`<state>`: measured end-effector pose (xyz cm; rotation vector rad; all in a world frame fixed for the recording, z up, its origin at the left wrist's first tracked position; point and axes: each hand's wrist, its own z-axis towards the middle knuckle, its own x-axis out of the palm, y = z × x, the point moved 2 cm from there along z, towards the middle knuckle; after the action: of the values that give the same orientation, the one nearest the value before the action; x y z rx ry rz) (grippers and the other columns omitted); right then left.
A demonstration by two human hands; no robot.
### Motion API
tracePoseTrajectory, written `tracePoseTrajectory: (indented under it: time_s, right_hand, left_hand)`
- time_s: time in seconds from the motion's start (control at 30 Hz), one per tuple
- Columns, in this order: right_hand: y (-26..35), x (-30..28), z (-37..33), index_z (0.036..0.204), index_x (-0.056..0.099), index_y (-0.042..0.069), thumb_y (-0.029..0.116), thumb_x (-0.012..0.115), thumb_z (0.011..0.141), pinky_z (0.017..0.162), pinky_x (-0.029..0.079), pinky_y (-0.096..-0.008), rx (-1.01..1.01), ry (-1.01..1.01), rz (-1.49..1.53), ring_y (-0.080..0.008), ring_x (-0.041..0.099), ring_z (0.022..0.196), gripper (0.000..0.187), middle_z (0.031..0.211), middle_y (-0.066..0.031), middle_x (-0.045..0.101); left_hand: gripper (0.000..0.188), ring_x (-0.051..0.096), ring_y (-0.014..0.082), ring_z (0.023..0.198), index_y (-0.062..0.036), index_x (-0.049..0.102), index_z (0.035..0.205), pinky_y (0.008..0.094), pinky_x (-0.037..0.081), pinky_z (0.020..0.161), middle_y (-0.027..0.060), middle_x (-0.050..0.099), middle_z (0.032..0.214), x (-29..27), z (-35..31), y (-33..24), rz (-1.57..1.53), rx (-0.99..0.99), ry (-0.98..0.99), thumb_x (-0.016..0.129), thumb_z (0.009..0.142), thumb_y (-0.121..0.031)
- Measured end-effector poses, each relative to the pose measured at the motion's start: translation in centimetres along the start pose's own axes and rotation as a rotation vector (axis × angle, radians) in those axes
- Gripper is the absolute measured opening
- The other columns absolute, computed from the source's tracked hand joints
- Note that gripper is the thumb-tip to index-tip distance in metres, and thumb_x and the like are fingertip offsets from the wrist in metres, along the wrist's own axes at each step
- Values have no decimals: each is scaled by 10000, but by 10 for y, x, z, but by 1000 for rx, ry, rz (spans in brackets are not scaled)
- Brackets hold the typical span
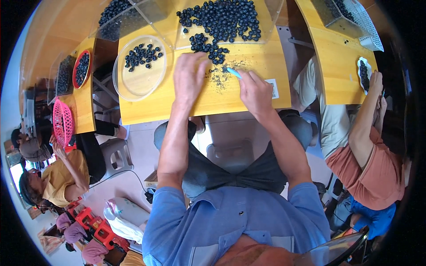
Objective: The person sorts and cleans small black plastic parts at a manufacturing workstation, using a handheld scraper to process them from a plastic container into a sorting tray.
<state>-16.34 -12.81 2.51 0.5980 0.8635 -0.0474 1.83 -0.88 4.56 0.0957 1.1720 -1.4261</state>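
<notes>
Small round dark beads or berries point(226, 17), too small to name surely, lie in a heap at the table's far side, and a smaller cluster trails nearer. My left hand point(190, 76) hovers beside that cluster, thumb apart from the curled fingers, slightly blurred, with nothing visible in it. My right hand point(256, 91) is closed around a slim light-blue tool point(233, 72), its end pointing left over dark crumbs point(219, 79) on the wood. To the left, a round clear shallow dish point(138, 92) holds several of the same dark pieces.
The yellow wooden table point(155, 111) carries a clear box point(153, 11) and a white printed label point(274, 94). Co-workers sit at tables on both sides, with a pink basket point(63, 128) and red-rimmed bowl point(88, 62) left, and a white scalloped dish point(360, 80) right.
</notes>
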Motion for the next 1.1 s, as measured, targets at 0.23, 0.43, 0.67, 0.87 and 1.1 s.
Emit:
tracePoseTrajectory:
  time_s: [0.23, 0.43, 0.67, 0.87, 1.1]
  right_hand:
    - [1, -2, 2, 1125, 730, 81, 85, 751, 887, 615, 581, -397, 5, -8, 9, -275, 723, 724, 239, 851, -69, 698]
    - [2, -3, 0, 1125, 733, 75, 80, 747, 887, 619, 584, -390, 15, 9, 21, -269, 726, 726, 239, 861, -69, 705]
    - [1, -3, 1, 1122, 733, 58, 71, 745, 885, 608, 580, -386, 10, 28, 17, -271, 723, 716, 238, 856, -76, 701]
    - [1, -3, 0, 1118, 730, 52, 77, 738, 895, 605, 579, -394, 2, -3, 32, -278, 721, 714, 224, 857, -79, 699]
    - [4, -4, 2, 1114, 725, 56, 86, 732, 906, 623, 580, -402, 15, 16, 45, -282, 726, 736, 210, 869, -80, 703]
  left_hand:
    - [222, 643, 315, 945, -28, 764, 1075, 432, 526, 848, 115, 652, 938, 20, -2, -3, 33, -74, 172, 801, 875, -115]
    - [211, 680, 299, 926, -31, 751, 1078, 404, 556, 811, 127, 682, 1020, 18, -2, -4, 89, -70, 191, 796, 903, -139]
    - [216, 683, 300, 929, -25, 749, 1063, 410, 552, 835, 131, 698, 1037, 20, -4, 1, 89, -42, 179, 806, 894, -147]
    - [196, 691, 275, 859, -16, 744, 1038, 389, 564, 815, 125, 705, 1009, 21, -6, -4, -57, -180, 187, 816, 866, -77]
    - [175, 661, 91, 875, 9, 768, 1073, 240, 560, 797, 38, 685, 1046, 33, -15, 5, -652, -393, 56, 790, 901, 21]
